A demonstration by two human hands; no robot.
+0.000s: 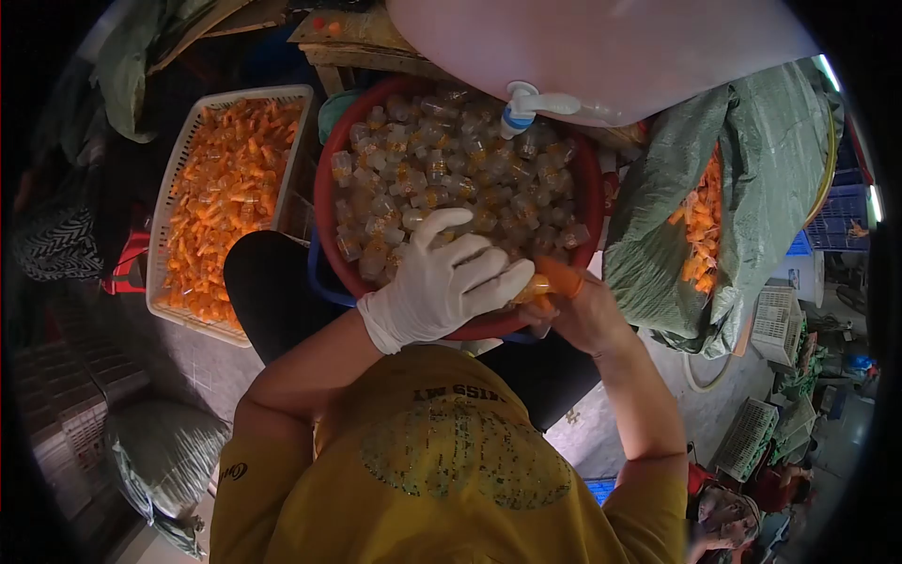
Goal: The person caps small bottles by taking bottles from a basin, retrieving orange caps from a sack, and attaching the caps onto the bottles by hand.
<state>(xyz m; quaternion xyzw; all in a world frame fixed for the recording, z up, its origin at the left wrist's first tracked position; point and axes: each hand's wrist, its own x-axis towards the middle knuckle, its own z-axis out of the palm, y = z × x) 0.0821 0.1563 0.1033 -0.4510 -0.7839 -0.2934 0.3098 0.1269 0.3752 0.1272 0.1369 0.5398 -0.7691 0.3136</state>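
A small clear bottle with orange in it (533,289) is held between both hands, over the near edge of a red basin (329,221). My left hand (442,282), in a white glove, pinches the bottle's left end with its lower fingers; the upper fingers are curled apart from it. Bare except for orange coverings on its fingertips, my right hand (590,310) is closed around the other end. Part of the bottle is hidden by the fingers. Many small clear plastic bottles with orange print (437,169) fill the basin.
A white crate (299,122) full of orange pieces stands left. A green woven sack (761,179), open on orange pieces, stands right. Above the basin's far side hangs a large pale container (601,47) with a blue-and-white tap (519,111). Another person (728,512) is at lower right.
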